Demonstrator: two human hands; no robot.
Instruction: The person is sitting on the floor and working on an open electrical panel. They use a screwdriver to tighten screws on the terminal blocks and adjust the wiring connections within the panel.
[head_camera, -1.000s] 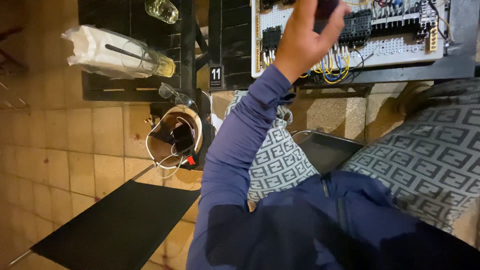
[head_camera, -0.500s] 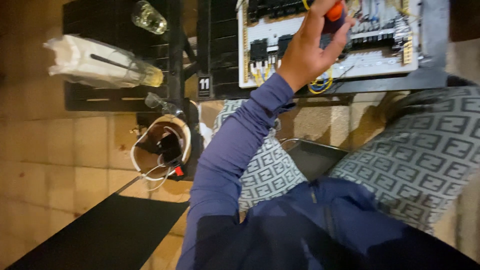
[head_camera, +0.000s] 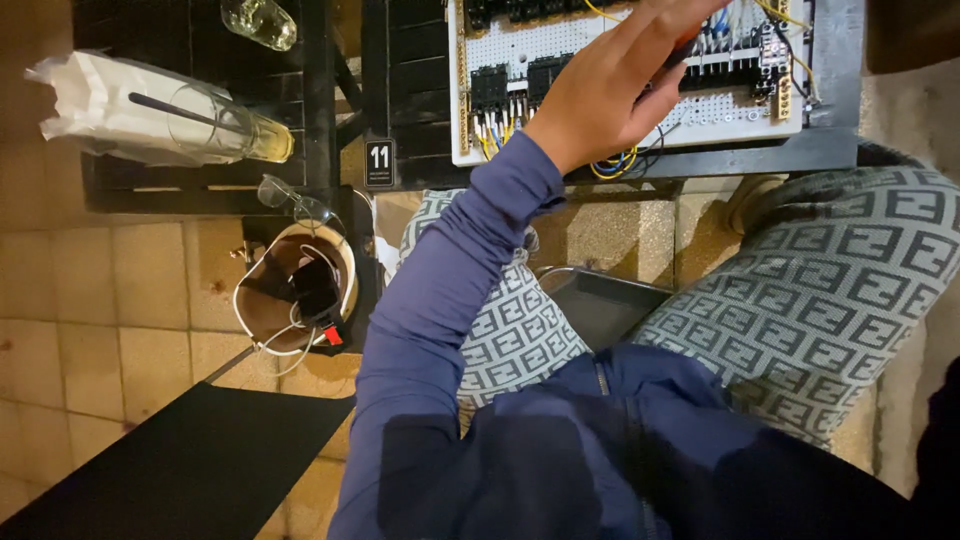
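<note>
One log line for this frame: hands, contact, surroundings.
left hand: on breadboard, over wires, grip hidden | right hand: not in view | glass on black table | bucket on floor

A café-like terrace: slatted black table (head_camera: 250, 100), drinking glasses (head_camera: 225, 125), numbered tag (head_camera: 379, 163), tiled floor (head_camera: 100, 320).

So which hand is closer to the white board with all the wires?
The left hand: it rests right on the white wiring board. The right hand is out of view.

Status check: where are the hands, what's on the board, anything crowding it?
Left hand on white wiring board, fingers spread. Right hand unseen. Tall glass far left, apart.
</note>
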